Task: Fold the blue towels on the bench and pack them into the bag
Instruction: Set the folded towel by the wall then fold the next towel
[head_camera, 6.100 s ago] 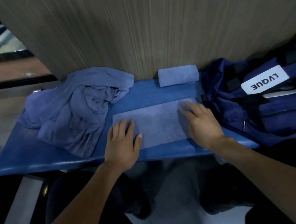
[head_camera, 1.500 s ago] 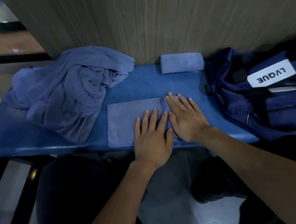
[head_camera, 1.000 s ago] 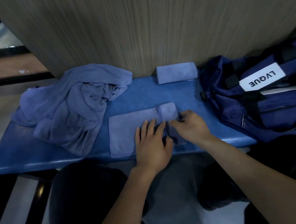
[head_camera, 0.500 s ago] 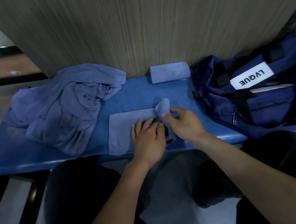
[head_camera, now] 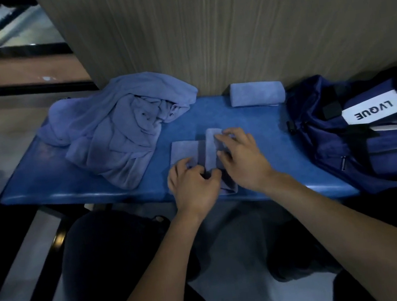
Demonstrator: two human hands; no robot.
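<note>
— Well, where's the towel (head_camera: 184, 151)?
— Lying on the bench (head_camera: 72, 174), near its front edge, roughly mid-length. Flat at its left part; right part turned up into a thick fold standing above the flat layer.

— And the hands?
— Both on it. Left hand (head_camera: 193, 185) down at the near edge, fingers curled, pinching the cloth by the fold's near end. Right hand (head_camera: 241, 160) laid over the fold from the right, fingers bent onto its top, gripping that raised part. Close together, thumbs nearly meeting.

— Anything else blue up there?
— Yes, plenty. Heap (head_camera: 125, 133) of unfolded towels at the left end, crumpled, draped against the wall (head_camera: 225, 25). Roll (head_camera: 255, 92), already folded, at the back edge, touching the wall, just left of the bag (head_camera: 376, 139).

— Bag where, exactly?
— Right end of the bench, slumped, dark navy with black straps. White label (head_camera: 373, 110) on top reading LVQUE, upside down from here. Open or zipped: cannot tell.

— Towel touching the heap or bag?
— Neither. Apart from the heap on its left, well apart from the bag on its right, roll behind it with bare bench between.

— Below the bench?
— Dark trousers, knees, grey floor.
</note>
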